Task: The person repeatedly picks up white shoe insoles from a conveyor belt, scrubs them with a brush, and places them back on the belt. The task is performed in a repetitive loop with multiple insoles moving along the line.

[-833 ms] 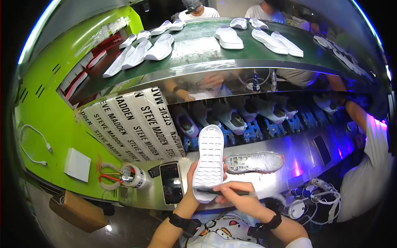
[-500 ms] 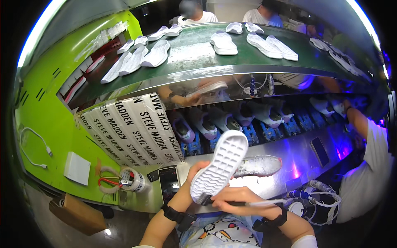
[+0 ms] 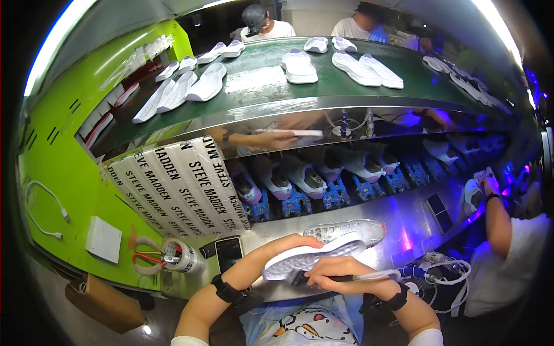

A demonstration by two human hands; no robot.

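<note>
My left hand (image 3: 293,243) is closed around the edge of a white shoe sole (image 3: 306,251), which is tilted on its side over the metal bench. The ridged face of the sole is toward me and downward. In my right hand (image 3: 340,267) is a brush (image 3: 347,278) with a dark handle; its black bristles are at the near end of the sole, and whether they touch is hard to see. A white tube runs from the handle to the right. Just beyond, a second, clear-looking sole (image 3: 369,230) lies on the bench, partly covered by the held one.
White soles (image 3: 300,66) stand on a green conveyor belt (image 3: 254,106) above. Shoes on blue racks (image 3: 336,193) line the shelf below. A cardboard box (image 3: 179,187), a cup of tools (image 3: 186,258) and phones (image 3: 229,254) are around me. A co-worker's arm (image 3: 497,225) is at right.
My hands have tipped the sole from nearly upright to lying sideways and lower. The brush stays at its near end. At right, the co-worker's hand has come down from the rack with a shoe.
</note>
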